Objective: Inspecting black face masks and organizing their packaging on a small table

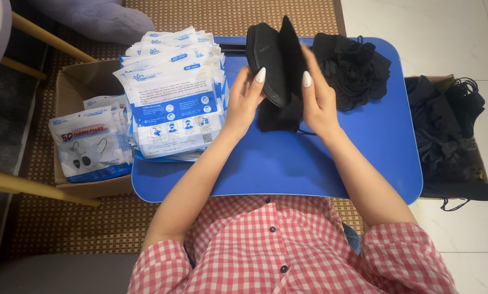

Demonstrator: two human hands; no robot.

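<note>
From the head camera, both hands, the left hand and right hand, pinch a small stack of black face masks upright above the blue desk, folded, matte, likely light, soft and floppy, best gripped along the folded edges.

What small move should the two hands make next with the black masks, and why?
Probably square the black masks into an even bundle: the left hand and right hand hold them upright and fanned apart above the blue table, beside the stack of white pouches.
</note>
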